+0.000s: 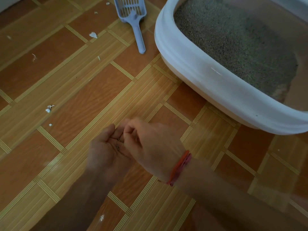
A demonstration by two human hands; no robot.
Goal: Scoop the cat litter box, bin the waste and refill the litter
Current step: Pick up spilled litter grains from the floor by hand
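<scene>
Both hands meet low over the floor, well apart from the box (208,84). Left hand (106,152) lies palm up, cupped and loosely open, with a few dark grains (118,144) resting in its hollow. Right hand (150,140) is curled over it, its fingertips (127,130) pinched together just above those grains; whether it has one nipped between them is too small to tell. A red band (180,167) circles the right wrist.

The box sits up and to the right of the hands, filled with grey litter (233,44) except at its near end, where bare bottom shows. Left of the box, just beside its rim, the scoop (133,17) lies on the floor, handle pointing toward the hands and untouched. White scraps (93,35) are strewn further left of the box, across the tiles. No bin or litter bag is in view.

The likely trouble is the cupped palm. It is shallow and the grains are loose, so any tilt on the way back to the box, or to a bin, would probably spill them onto the floor again. A rough pinch could also flick grains off the palm. Leaning across toward the box risks an arm knocking the scoop, which seems to carry bits in its slots. The white scraps look easy to miss if only the dark grains get gathered.
</scene>
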